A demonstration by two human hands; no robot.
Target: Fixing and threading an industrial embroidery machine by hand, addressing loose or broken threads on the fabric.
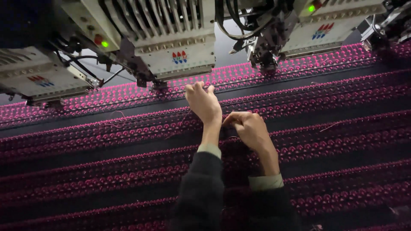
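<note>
A dark cloth with rows of pink embroidered motifs lies stretched under a row of embroidery machine heads. My left hand reaches forward over the cloth, fingers curled near a pink row just below the middle head. My right hand sits just behind and to the right of it, fingers pinched together close to the left wrist; whether a fine thread is between them cannot be made out. Both arms wear dark sleeves with pale cuffs.
Another white machine head hangs at the left and one more at the right, each with green lamps and cables. Loose thin threads lie on the cloth at right and left.
</note>
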